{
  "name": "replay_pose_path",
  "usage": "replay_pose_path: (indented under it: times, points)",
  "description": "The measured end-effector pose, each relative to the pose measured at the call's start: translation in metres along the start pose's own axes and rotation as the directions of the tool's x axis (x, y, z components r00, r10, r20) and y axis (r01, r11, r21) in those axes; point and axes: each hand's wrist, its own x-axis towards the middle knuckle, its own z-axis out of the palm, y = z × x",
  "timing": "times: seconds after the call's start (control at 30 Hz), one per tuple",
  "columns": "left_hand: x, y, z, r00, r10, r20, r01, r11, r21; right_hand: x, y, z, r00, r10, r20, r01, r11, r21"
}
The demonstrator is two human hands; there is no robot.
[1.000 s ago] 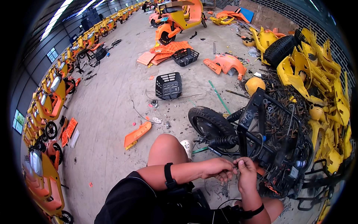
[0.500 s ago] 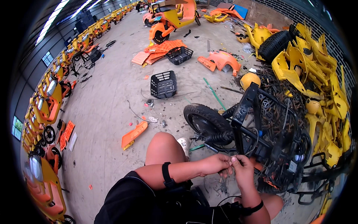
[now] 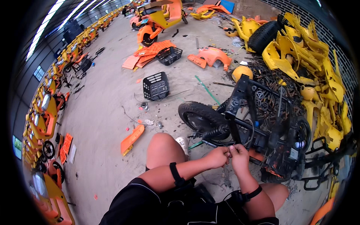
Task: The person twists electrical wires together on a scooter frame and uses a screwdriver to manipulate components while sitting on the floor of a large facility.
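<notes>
A stripped black scooter frame [image 3: 262,123] lies on its side on the concrete in front of me, its front tyre [image 3: 200,116] pointing left. My left hand [image 3: 217,156] and my right hand [image 3: 239,157] meet just below the frame, fingertips pinched together on a thin dark wire [image 3: 229,150] that runs up into the frame. Both forearms carry black straps. My bare knees show at the bottom of the picture.
A black plastic basket [image 3: 156,86] stands on the floor beyond the tyre, an orange panel [image 3: 132,139] lies to my left. Yellow body panels [image 3: 311,63] are heaped at the right. Rows of orange and yellow scooters [image 3: 47,108] line the left wall.
My head has tipped so the scene sits lower and nearer. Both hands stay pinched together at the same spot under the frame.
</notes>
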Motion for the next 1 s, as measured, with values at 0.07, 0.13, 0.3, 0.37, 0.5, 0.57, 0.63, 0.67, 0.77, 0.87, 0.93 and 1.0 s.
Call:
replay_pose_path:
  times: [0.07,0.13,0.3,0.37,0.5,0.57,0.63,0.67,0.77,0.87,0.93,1.0]
  points:
    - [-0.008,0.009,-0.002,0.999,0.034,0.034,-0.037,0.997,0.073,-0.004,0.001,-0.003,1.0,-0.017,-0.013,0.018,0.999,0.028]
    - [-0.011,0.007,-0.003,0.998,0.025,0.058,-0.029,0.997,0.077,-0.007,0.006,-0.002,0.999,-0.009,-0.04,0.007,0.999,-0.04]
    - [0.01,-0.016,-0.002,0.999,-0.045,0.006,0.042,0.962,0.27,-0.001,0.015,0.002,0.987,0.158,-0.04,-0.158,0.987,0.018]
    - [0.016,-0.023,0.001,0.998,-0.038,-0.045,0.052,0.926,0.374,0.004,0.021,0.004,0.978,0.204,-0.045,-0.203,0.979,0.033]
    - [0.022,-0.04,-0.001,0.99,0.118,-0.077,-0.058,0.839,0.541,0.003,0.018,0.009,0.975,0.218,-0.054,-0.216,0.976,0.037]
    - [0.025,-0.048,-0.006,0.971,0.221,-0.087,-0.131,0.805,0.578,0.004,0.018,0.011,0.981,0.191,-0.021,-0.188,0.977,0.098]
    - [0.018,-0.03,-0.009,0.987,0.127,-0.102,-0.068,0.89,0.451,0.01,0.026,0.009,0.989,0.146,0.002,-0.144,0.973,0.179]
    - [0.012,-0.018,-0.012,0.992,0.078,-0.104,-0.033,0.923,0.382,0.01,0.028,0.008,0.991,0.133,0.019,-0.134,0.977,0.168]
    - [-0.007,-0.008,-0.023,0.99,0.09,-0.109,-0.043,0.924,0.379,0.002,0.021,0.01,0.992,0.103,0.075,-0.115,0.977,0.182]
    - [-0.018,-0.003,-0.033,0.995,0.042,-0.087,-0.02,0.969,0.246,-0.023,0.006,0.018,0.992,0.084,0.091,-0.107,0.952,0.285]
    - [-0.021,-0.004,-0.042,0.992,0.075,-0.102,-0.057,0.985,0.163,-0.026,0.001,0.021,0.994,0.057,0.093,-0.087,0.933,0.348]
    - [-0.028,0.0,-0.048,0.997,0.064,-0.04,-0.072,0.966,-0.249,-0.029,-0.011,0.02,0.991,0.043,0.124,-0.087,0.922,0.378]
